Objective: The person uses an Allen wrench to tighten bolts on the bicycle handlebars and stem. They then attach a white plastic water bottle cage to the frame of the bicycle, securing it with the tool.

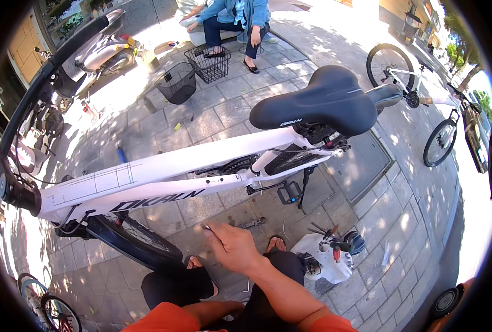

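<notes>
A white bicycle [146, 160] with a black saddle [318, 102] stands crosswise in front of me. My right hand [233, 246] is raised above the paving between my knees, just below the bicycle's frame. Its fingers are curled in and the thumb lies along them; whatever they may hold is hidden. The front wheel's black mudguard [141, 249] is left of that hand, apart from it. My left hand [232, 313] is low at the bottom edge, by my lap, with its fingers mostly out of sight. A metal wrench [252, 223] lies on the paving beyond my right hand.
A white plastic bag [329, 268] with tools on it lies at my right. Past the frame are a blue-handled tool [122, 155], two black baskets [178, 83] and a seated person [235, 22]. Another white bicycle [414, 80] stands far right; a parked scooter [105, 52] stands far left.
</notes>
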Available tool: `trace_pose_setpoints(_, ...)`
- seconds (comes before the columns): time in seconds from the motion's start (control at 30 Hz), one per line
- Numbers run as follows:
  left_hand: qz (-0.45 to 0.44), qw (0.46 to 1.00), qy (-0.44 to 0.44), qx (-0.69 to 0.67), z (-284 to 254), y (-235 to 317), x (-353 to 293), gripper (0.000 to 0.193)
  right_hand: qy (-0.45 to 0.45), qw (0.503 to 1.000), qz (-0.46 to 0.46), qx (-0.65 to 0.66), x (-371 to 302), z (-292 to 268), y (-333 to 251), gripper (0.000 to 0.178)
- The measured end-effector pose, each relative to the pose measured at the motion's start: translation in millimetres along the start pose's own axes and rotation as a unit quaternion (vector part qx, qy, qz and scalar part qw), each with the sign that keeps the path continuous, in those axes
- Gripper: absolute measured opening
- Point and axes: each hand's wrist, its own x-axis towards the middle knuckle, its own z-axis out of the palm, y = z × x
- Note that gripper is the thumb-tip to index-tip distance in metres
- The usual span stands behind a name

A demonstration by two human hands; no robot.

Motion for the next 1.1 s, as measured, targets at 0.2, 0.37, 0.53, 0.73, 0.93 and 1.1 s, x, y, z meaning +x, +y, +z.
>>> trace_pose_setpoints(0.2, 0.040, 0.999, -0.004, -0.008, -36.5, 26.3, 32.3, 0.037, -0.073, 0.995, 0.060, 0.041, 36.6, -8.1, 52.3, 0.019)
trace_pose_setpoints(0.37, 0.064, 0.997, 0.013, 0.034, -50.0, 42.3, 56.0, 0.037, -0.074, 0.997, -0.029, 0.019, 46.5, -16.4, 68.6, 0.018)
trace_pose_setpoints(0.53, 0.062, 0.993, 0.047, 0.086, -39.0, 81.5, 24.3, 0.037, -0.072, 0.995, -0.052, -0.037, 15.9, -20.9, 56.8, 0.019)
trace_pose_setpoints(0.73, -0.087, 0.911, 0.403, -0.015, -162.6, 158.3, -115.3, 0.046, 0.051, 0.992, 0.082, 0.081, 24.6, -68.0, 81.6, 0.035)
trace_pose_setpoints(0.93, 0.110, 0.608, 0.561, -0.551, -220.2, 194.2, -164.7, 0.038, 0.129, 0.973, 0.107, 0.156, 64.8, -84.8, 50.0, 0.040)
trace_pose_setpoints(1.1, 0.196, 0.427, 0.496, -0.730, -276.6, 168.8, -138.5, 0.030, 0.095, 0.969, 0.160, 0.164, 88.2, -64.9, 80.0, 0.035)
